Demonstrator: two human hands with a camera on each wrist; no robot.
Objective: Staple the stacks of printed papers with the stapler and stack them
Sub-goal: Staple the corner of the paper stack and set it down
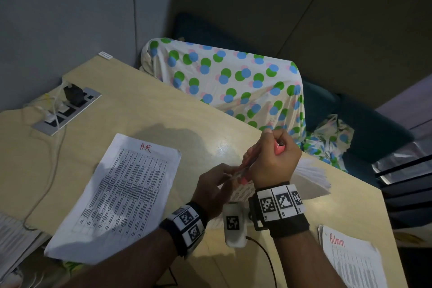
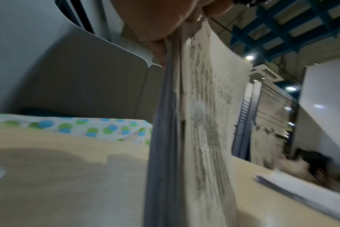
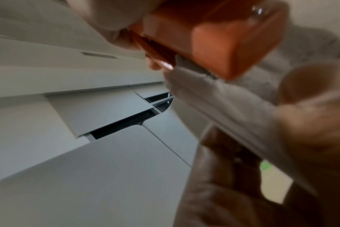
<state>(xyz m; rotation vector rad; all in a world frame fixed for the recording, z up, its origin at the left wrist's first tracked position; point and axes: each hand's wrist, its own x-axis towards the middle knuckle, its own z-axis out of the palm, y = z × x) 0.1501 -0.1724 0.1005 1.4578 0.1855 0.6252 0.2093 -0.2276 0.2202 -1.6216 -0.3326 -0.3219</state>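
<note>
A pink stapler (image 1: 279, 147) bites the raised corner of a printed paper stack (image 2: 204, 122).

Right hand (image 1: 274, 159) was fisted round the stapler (image 1: 279, 147); left hand (image 1: 215, 188) pinched the paper stack (image 2: 184, 122), wrists close together.

the hands (image 1: 245, 170) meet above the middle of the tabletop (image 1: 149, 110), with the stapler (image 1: 279, 147) in the right one. a paper stack (image 1: 121, 196) lies to their left, another paper stack (image 1: 350, 257) to their right. the power strip (image 1: 66, 110) sits far left. the covered chair (image 1: 233, 82) stands behind the tabletop.
</note>
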